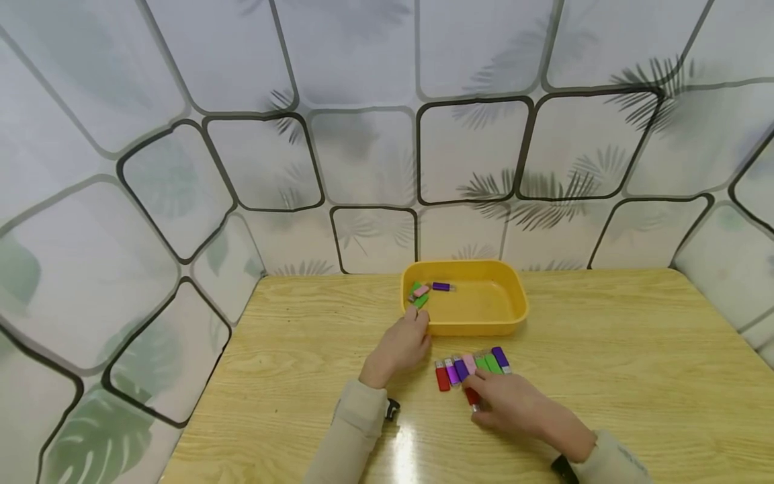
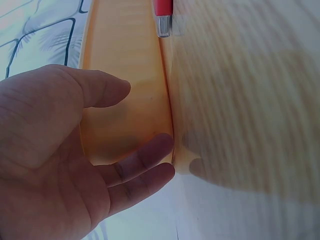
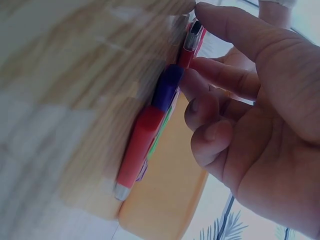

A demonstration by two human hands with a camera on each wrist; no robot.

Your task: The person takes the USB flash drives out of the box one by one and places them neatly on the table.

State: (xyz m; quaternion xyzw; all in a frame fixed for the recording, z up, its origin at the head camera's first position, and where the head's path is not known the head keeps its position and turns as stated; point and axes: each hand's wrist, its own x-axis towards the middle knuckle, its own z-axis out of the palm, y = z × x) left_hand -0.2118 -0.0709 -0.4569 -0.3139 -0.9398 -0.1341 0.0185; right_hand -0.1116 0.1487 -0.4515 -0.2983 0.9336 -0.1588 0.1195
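In the head view, my right hand (image 1: 514, 403) is at a row of USB sticks, its thumb and forefinger at opposite ends of a red USB stick (image 1: 471, 396). The right wrist view shows that red stick (image 3: 187, 56) by the fingertips, close to a dark purple stick (image 3: 168, 89). Another red stick (image 1: 443, 378) lies at the row's left end. Beside the front left corner of a yellow tray (image 1: 478, 329) is my left hand (image 1: 402, 346), fingertips at its rim. Nothing sits between that hand's thumb and fingers in the left wrist view.
Inside the tray at left lie a pink stick (image 1: 421, 291), green sticks (image 1: 422, 301) and a purple stick (image 1: 442, 286). The row also holds violet, pink, green and purple sticks (image 1: 500, 357). Patterned walls stand behind the wooden table (image 1: 635, 376) and at its left.
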